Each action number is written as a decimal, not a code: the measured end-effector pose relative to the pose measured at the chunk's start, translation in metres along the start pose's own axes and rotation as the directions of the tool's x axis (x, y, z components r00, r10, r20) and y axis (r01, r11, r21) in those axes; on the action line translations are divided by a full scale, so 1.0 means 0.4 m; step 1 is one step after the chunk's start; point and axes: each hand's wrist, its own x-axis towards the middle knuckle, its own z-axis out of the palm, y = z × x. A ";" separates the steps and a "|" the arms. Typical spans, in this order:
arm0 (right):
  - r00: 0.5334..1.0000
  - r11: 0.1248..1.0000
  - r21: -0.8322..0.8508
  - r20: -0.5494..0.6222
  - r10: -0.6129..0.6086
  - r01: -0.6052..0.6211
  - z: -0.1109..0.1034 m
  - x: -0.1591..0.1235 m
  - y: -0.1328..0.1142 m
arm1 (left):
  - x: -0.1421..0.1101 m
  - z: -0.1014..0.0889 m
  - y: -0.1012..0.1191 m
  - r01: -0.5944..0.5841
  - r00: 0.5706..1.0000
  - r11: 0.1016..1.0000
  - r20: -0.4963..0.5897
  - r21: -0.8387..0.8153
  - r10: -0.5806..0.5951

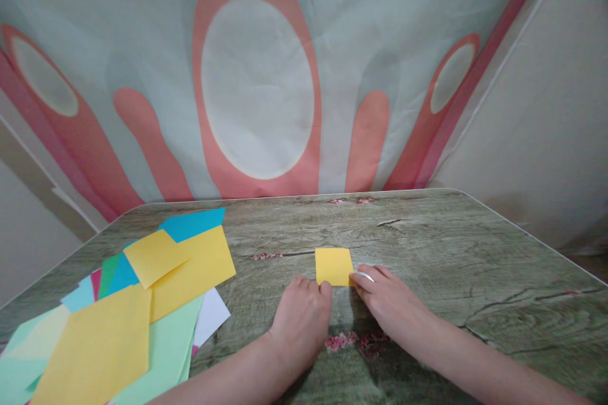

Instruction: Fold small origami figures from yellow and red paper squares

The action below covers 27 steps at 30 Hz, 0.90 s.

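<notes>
A small yellow paper square [333, 267] sits near the middle of the wood-patterned table, in front of me. My left hand [303, 323] is closed, its thumb and curled fingers at the paper's near left edge. From the other side, my right hand [387, 297] pinches the near right corner between thumb and fingertips. A thin whitish sliver shows between the right hand's fingers; what it is I cannot make out. The near corners of the paper are partly covered by fingertips.
On the left, loose coloured sheets overlap in a pile: a large yellow sheet [97, 342], a blue sheet [194, 223], a pale green sheet [171, 345] and a white sheet [212, 316]. Behind the table [475, 253] hangs a grey-and-pink patterned cloth [259, 88].
</notes>
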 end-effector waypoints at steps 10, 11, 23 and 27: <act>0.999 0.999 -0.023 -0.015 -0.043 0.043 0.020 0.002 -0.003 | 0.017 0.055 -0.006 -0.108 0.980 0.992 -0.175 -0.073 0.093; 0.999 0.999 -0.024 -0.012 -0.041 0.041 0.014 0.002 -0.003 | 0.018 0.057 -0.009 -0.108 0.980 0.991 -0.174 -0.080 0.093; 0.997 0.997 -0.025 -0.036 -0.073 0.072 0.013 0.009 0.002 | 0.053 0.088 -0.080 -0.056 0.983 0.997 -0.180 -0.058 0.045; 0.997 0.998 -0.016 -0.046 -0.065 0.065 0.021 0.011 0.001 | 0.055 0.104 -0.098 -0.020 0.991 0.998 -0.137 -0.052 0.012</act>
